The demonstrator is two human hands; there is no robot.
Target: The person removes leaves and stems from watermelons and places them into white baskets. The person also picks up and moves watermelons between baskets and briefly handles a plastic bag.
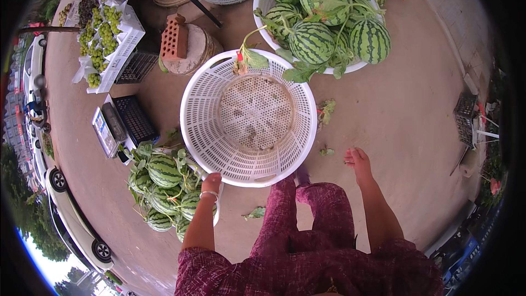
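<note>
A big white plastic basket with slotted walls stands in front of me, bare inside apart from dirt on its perforated bottom. My left hand, a bracelet at its wrist, is closed at the near-left edge of this basket; the rim partly hides its fingers. Off to the right, apart from the basket, my right hand hangs over the ground with its fingers curled together. Whether anything small is in it, I cannot make out. A wilted leafy stem lies over the basket's far rim.
Striped watermelons with vines heap a tub at the far right. More watermelons fill a basket beside my left hand. A perforated brick rests on a round block. Green grapes, a scale and a dark crate stand left.
</note>
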